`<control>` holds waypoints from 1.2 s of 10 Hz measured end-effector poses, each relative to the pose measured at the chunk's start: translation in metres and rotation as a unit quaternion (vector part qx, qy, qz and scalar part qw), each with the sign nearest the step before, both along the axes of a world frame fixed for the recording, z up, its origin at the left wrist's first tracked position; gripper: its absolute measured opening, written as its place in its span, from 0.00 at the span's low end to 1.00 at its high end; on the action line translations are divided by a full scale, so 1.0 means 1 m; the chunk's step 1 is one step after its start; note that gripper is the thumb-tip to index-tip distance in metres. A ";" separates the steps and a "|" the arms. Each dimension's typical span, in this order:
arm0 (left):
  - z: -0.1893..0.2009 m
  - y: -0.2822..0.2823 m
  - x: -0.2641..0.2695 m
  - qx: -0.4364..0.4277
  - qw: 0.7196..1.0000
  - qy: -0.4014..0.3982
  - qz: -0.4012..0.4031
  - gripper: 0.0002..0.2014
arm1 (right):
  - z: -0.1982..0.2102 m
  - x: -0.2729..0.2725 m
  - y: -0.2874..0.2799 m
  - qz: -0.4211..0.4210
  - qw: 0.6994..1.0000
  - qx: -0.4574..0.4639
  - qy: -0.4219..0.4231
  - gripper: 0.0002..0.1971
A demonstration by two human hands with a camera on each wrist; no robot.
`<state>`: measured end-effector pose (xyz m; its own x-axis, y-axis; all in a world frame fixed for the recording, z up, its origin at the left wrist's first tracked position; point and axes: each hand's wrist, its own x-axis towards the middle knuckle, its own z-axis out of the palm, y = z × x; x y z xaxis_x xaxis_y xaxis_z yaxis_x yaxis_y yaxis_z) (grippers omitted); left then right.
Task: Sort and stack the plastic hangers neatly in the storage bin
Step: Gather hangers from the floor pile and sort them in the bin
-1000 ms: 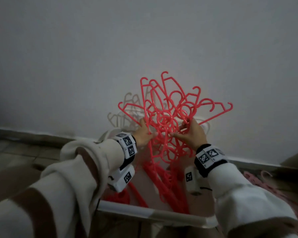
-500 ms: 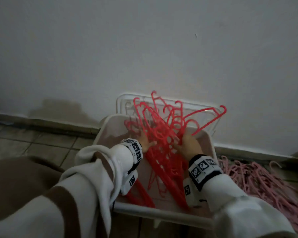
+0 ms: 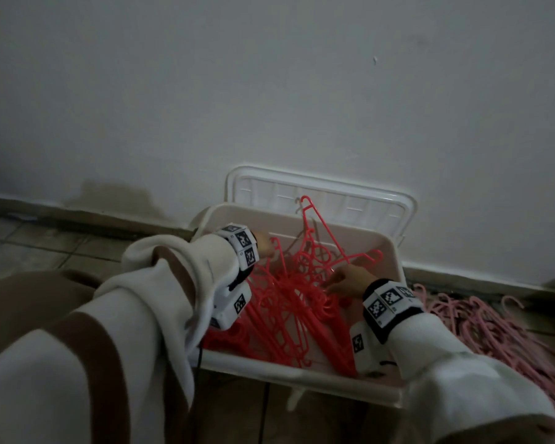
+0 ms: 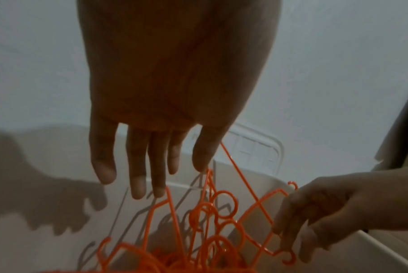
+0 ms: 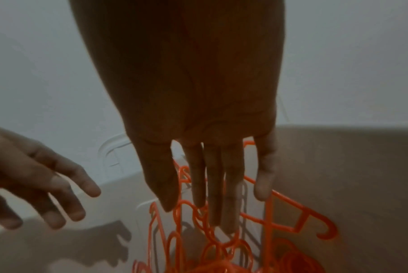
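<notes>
While both my sleeves (image 3: 173, 283) reach forward over the near rim, the white storage bin (image 3: 302, 384) sits on the tiled floor (image 3: 45, 248) with a tangle of red hangers (image 3: 289, 293) lying inside it. My right hand (image 3: 350, 280) is released, fingers straight and loosely spread, hanging just over the hangers near the bin's right side; whether the tips touch the plastic I cannot tell. My left hand (image 3: 265, 245) is farther in, on the left, likewise slack with fingers extended above the heap and grasping nothing. One hanger (image 3: 321, 225) leans up against the bin's far wall, hook uppermost. Off to the right, pink hangers (image 3: 494, 331) lie piled on the floor. Behind the bin its lid (image 3: 321, 187) stands propped against the grey wall (image 3: 269, 91)
</notes>
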<state>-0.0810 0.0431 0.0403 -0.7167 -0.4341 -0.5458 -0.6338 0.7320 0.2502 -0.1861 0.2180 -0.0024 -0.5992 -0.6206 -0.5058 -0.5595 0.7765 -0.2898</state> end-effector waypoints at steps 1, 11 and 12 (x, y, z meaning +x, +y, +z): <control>0.006 -0.010 -0.002 0.042 0.998 0.036 -0.011 0.18 | 0.011 0.001 -0.006 0.024 1.000 -0.010 0.009 0.14; -0.031 -0.004 -0.009 -0.026 0.993 0.008 -0.111 0.16 | -0.022 -0.021 -0.066 0.143 0.988 -0.021 0.056 0.14; -0.037 -0.004 -0.011 -0.027 0.993 0.019 -0.112 0.16 | -0.001 -0.027 -0.059 0.135 0.989 -0.042 0.048 0.14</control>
<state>-0.0918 0.0387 0.0031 -0.8177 -0.2898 -0.4974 -0.4451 0.8662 0.2271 -0.2135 0.1588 -0.0032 -0.4479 -0.8025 -0.3940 -0.7718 0.5696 -0.2826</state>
